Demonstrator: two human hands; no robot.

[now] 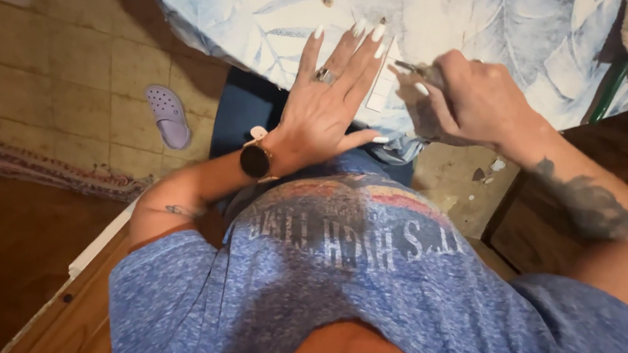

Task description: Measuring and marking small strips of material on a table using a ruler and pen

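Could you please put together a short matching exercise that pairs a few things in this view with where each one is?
Things:
1. clog
2. watch
3. ring
4. small tool

Places:
A. on a finger of the left hand, which lies spread flat
B. on the tiled floor
C. gripped in the right hand, by the leaf-print cloth
D. on the left wrist

Pairs: 1-B, 2-D, 3-A, 4-C
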